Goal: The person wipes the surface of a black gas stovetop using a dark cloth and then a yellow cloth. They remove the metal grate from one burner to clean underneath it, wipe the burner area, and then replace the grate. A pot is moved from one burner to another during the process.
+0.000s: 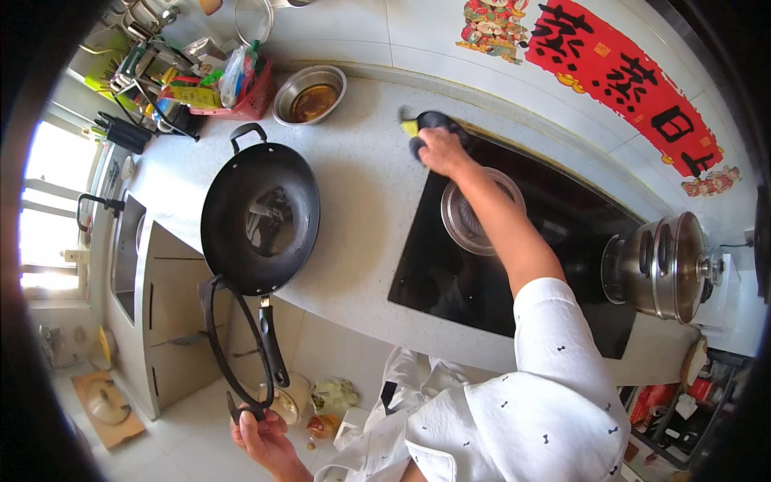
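My left hand [259, 431], at the bottom left, grips a black ring with short prongs [209, 325], perhaps a pan support; the ring is held up beyond the counter's front edge. Behind it a black wok [232, 211] rests on the counter, its inside shiny at the bottom and its long handle [272, 349] pointing toward me. My right hand [444, 150] reaches to the back left corner of the black glass cooktop [446, 283], closed on a dark, blurred cloth-like thing [435, 120] with a yellow part. A round burner [455, 223] lies partly under my right forearm.
A steel bowl with brown liquid [310, 94] and a red basket of packets [247, 99] stand at the back left, near a knife block [123, 132]. A lidded steel steamer pot [662, 271] stands at the cooktop's right. The sink [127, 253] is far left; a bottle [322, 426] is on the floor.
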A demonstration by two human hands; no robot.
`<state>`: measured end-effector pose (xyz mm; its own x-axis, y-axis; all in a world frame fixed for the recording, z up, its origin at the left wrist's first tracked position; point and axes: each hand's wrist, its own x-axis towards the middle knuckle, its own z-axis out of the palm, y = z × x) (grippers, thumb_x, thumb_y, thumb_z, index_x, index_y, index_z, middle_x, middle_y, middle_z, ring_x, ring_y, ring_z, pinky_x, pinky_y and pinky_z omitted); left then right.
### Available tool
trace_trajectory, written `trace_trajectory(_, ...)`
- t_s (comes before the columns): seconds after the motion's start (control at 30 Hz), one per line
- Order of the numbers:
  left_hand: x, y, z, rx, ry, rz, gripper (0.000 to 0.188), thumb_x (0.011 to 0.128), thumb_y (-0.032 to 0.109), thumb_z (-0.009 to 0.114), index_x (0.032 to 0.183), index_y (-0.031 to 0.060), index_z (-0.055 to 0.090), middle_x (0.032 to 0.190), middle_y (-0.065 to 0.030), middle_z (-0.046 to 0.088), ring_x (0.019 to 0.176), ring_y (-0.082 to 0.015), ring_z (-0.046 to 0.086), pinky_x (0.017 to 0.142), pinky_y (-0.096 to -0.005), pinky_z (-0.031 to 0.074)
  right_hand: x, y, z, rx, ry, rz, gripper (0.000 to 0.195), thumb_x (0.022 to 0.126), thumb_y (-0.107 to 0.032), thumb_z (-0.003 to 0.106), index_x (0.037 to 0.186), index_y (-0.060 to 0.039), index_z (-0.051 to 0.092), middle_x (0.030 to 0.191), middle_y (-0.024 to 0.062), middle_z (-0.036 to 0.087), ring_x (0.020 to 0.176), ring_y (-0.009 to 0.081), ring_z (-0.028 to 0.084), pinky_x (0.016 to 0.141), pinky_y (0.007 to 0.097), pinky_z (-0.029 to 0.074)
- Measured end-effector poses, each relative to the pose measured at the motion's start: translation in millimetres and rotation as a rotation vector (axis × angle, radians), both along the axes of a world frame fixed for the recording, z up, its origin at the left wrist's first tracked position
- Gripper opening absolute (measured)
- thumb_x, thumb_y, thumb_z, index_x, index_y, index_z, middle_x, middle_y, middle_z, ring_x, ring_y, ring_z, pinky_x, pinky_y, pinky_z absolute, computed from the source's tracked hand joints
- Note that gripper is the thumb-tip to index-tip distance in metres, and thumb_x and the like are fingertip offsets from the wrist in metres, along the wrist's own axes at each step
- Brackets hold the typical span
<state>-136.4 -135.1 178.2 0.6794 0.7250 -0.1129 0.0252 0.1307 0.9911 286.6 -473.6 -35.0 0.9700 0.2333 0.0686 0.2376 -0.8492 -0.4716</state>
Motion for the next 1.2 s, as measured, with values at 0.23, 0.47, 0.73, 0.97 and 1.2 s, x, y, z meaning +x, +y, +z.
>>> trace_trajectory(0.23,9,-3,7,-0.141,-0.064,-0.175,0.023,0.093,0.021,0.055,0.093,-0.0013,0.058,0.068,-0.0104,0.060,0.047,-0.0111,0.049,0.038,-0.0221,0.037,-80,34,14,0.291,0.365,0.207,0.032,0.077,-0.029,0.052,0.097,-0.0037,0.059,0.108,0.0205,0.063,0.102,0.0378,0.058,0.087,0.0436,0.046)
trace_trajectory(0.47,-2,1,4,-0.162,-0.130,-0.221,0.022,0.092,0.021,0.057,0.092,-0.0014,0.059,0.063,-0.0116,0.059,0.043,-0.0110,0.047,0.036,-0.0217,0.037,-214,116,19,0.305,0.455,0.375,0.029,0.076,-0.024,0.050,0.094,-0.0050,0.062,0.099,0.0219,0.064,0.093,0.0402,0.061,0.081,0.0483,0.049)
trace_trajectory(0.73,-5,8,10,-0.125,-0.120,-0.187,0.022,0.093,0.021,0.057,0.094,0.0000,0.059,0.064,-0.0102,0.059,0.044,-0.0103,0.048,0.036,-0.0205,0.035,-349,179,34,0.770,0.845,0.547,0.037,0.082,-0.021,0.059,0.114,-0.0024,0.059,0.105,0.0151,0.066,0.100,0.0249,0.061,0.091,0.0331,0.045)
trace_trajectory(0.97,3,3,7,-0.112,-0.165,-0.247,0.018,0.092,0.020,0.057,0.093,0.0019,0.060,0.063,-0.0109,0.061,0.041,-0.0096,0.046,0.035,-0.0219,0.034,-324,90,82,1.113,0.781,0.218,0.028,0.090,-0.019,0.059,0.112,-0.0013,0.062,0.105,0.0034,0.064,0.097,0.0108,0.056,0.087,0.0273,0.044)
trace_trajectory(1.2,8,-10,7,-0.122,-0.149,-0.310,0.018,0.092,0.020,0.057,0.092,0.0021,0.059,0.063,-0.0115,0.061,0.040,-0.0094,0.044,0.035,-0.0221,0.035,-287,-117,131,0.779,0.092,-0.448,0.037,0.085,-0.034,0.066,0.102,-0.0010,0.062,0.090,0.0097,0.067,0.083,0.0170,0.062,0.077,0.0332,0.050)
